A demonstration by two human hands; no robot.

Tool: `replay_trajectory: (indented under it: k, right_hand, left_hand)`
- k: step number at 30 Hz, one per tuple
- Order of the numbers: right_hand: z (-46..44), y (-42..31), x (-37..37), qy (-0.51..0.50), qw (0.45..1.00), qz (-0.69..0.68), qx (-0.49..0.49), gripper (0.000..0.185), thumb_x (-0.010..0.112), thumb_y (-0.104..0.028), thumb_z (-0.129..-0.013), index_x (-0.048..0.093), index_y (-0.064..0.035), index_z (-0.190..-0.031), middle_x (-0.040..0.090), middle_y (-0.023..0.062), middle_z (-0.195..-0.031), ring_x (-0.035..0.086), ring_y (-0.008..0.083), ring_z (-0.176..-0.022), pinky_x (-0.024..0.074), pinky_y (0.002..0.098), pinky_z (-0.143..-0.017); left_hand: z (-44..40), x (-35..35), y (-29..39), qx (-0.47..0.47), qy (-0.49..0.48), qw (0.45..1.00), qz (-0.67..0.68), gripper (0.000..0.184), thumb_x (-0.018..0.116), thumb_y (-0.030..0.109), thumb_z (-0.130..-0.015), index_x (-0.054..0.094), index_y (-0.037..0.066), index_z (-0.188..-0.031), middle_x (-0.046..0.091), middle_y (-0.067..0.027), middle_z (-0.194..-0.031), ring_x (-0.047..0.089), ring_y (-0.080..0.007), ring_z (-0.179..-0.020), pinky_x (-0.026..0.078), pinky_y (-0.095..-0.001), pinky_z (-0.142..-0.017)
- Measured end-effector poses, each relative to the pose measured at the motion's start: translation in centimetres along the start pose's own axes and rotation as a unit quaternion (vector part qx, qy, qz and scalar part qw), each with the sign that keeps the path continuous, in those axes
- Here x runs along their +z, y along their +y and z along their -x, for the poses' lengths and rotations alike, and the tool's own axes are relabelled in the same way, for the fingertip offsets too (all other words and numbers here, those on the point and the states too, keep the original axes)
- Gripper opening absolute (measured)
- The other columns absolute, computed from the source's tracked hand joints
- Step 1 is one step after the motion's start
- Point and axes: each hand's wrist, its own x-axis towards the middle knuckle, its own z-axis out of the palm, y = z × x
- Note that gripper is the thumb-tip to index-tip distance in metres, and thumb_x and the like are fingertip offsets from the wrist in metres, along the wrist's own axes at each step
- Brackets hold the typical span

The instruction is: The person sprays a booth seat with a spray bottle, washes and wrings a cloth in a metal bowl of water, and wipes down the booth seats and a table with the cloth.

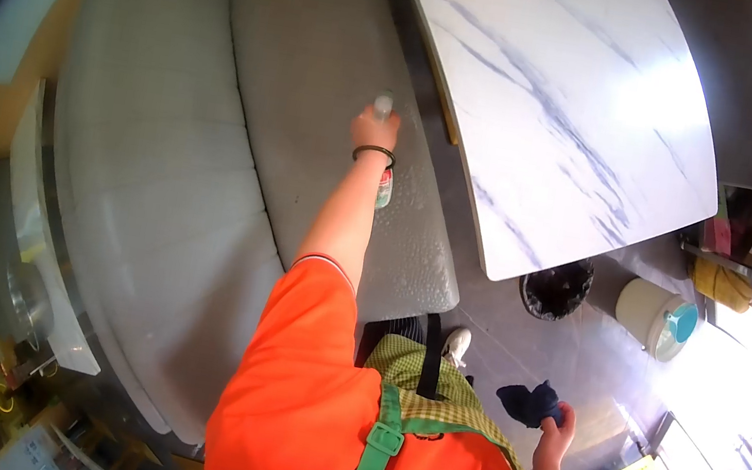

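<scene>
Head view: left hand (pixel 376 127) closed round spray bottle (pixel 385 193), held over grey bench seat (pixel 311 57); whitish droplets (pixel 413 236) on seat near bottle; right hand (pixel 559 429) clamped on dark cloth (pixel 530 403), out over floor (pixel 517 341); hands well apart; marbled worktop (pixel 571 118) beside seat; white bucket (pixel 641 312) near black-lined bin (pixel 555 291).

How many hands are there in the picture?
2. The left hand holds a bottle over the grey seat; the right hand is out to the other side, holding a dark cloth.
</scene>
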Motion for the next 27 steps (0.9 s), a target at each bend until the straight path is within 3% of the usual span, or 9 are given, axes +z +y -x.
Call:
replay_trajectory:
  k: [6, 9, 16, 20, 23, 25, 27]
  right_hand:
    - [-0.3, -2.0, 1.2, 0.033, 0.999, 0.028, -0.005, 0.03, 0.048, -0.001, -0.063, 0.053, 0.0001, -0.093, 0.052, 0.0034, -0.081, 0.049, 0.0127, -0.075, 0.0407, 0.0243, -0.072]
    - [-0.9, -2.5, 1.8, 0.042, 0.999, 0.016, -0.004, 0.029, 0.049, -0.001, -0.063, 0.053, 0.0003, -0.092, 0.052, 0.0035, -0.08, 0.049, 0.0126, -0.075, 0.0406, 0.0243, -0.072]
    - [-0.4, -4.2, 2.5, 0.034, 0.999, 0.027, -0.011, 0.027, 0.048, -0.001, -0.063, 0.052, -0.0004, -0.09, 0.05, 0.0025, -0.078, 0.048, 0.0115, -0.073, 0.0401, 0.0233, -0.069]
    - [-0.1, -3.6, 3.0, 0.048, 0.999, -0.011, 0.002, 0.026, 0.048, 0.0, -0.063, 0.052, -0.0005, -0.089, 0.049, 0.0014, -0.077, 0.046, 0.0106, -0.071, 0.0396, 0.0226, -0.067]
    - [0.2, -5.1, 3.6, 0.041, 0.999, -0.015, 0.005, 0.026, 0.048, 0.0, -0.064, 0.052, -0.0004, -0.089, 0.048, 0.001, -0.077, 0.046, 0.0102, -0.07, 0.0392, 0.0222, -0.067]
    - [-0.3, -5.4, 4.0, 0.029, 1.0, -0.009, 0.002, 0.026, 0.048, 0.0, -0.064, 0.052, -0.0004, -0.09, 0.048, 0.0008, -0.077, 0.046, 0.01, -0.07, 0.039, 0.0221, -0.066]
    - [-1.1, -4.8, 4.3, 0.03, 0.999, 0.011, -0.035, 0.026, 0.048, -0.003, -0.066, 0.051, -0.0026, -0.092, 0.048, -0.0004, -0.073, 0.043, 0.0077, -0.062, 0.0363, 0.0202, -0.056]
  left_hand:
    - [-6.2, 0.4, 0.6, 0.016, -0.004, 1.0, 0.02, 0.03, 0.061, 0.027, -0.065, 0.06, -0.001, -0.076, 0.06, -0.0216, -0.076, 0.058, -0.038, -0.074, 0.045, -0.0424, -0.067]
    - [-8.3, -0.7, 2.6, 0.012, 0.004, 1.0, -0.023, 0.02, 0.058, 0.019, -0.064, 0.06, 0.001, -0.072, 0.059, -0.0222, -0.074, 0.057, -0.0388, -0.074, 0.046, -0.0436, -0.067]
    - [-13.6, -1.7, 4.1, 0.047, 0.002, 0.998, 0.034, 0.022, 0.058, 0.02, -0.064, 0.06, 0.001, -0.073, 0.06, -0.0211, -0.074, 0.057, -0.0383, -0.074, 0.046, -0.0437, -0.068]
    - [-15.8, -2.2, 4.9, 0.039, 0.008, 0.998, -0.05, 0.025, 0.058, 0.022, -0.065, 0.06, 0.0, -0.077, 0.06, -0.0212, -0.077, 0.058, -0.0378, -0.075, 0.046, -0.0431, -0.068]
    - [-15.9, -3.3, 4.9, -0.015, 0.049, 0.996, 0.073, 0.03, 0.059, 0.024, -0.065, 0.059, -0.002, -0.079, 0.06, -0.0208, -0.077, 0.058, -0.0365, -0.073, 0.045, -0.0415, -0.068]
    - [-16.4, -4.0, 3.2, -0.014, 0.071, 0.994, 0.085, 0.03, 0.06, 0.025, -0.065, 0.058, -0.001, -0.079, 0.06, -0.0203, -0.076, 0.058, -0.0361, -0.073, 0.045, -0.0412, -0.067]
    - [-16.8, -5.7, 1.5, 0.004, 0.104, 0.993, 0.062, 0.028, 0.06, 0.024, -0.064, 0.058, -0.001, -0.078, 0.06, -0.0196, -0.074, 0.058, -0.036, -0.072, 0.045, -0.0408, -0.066]
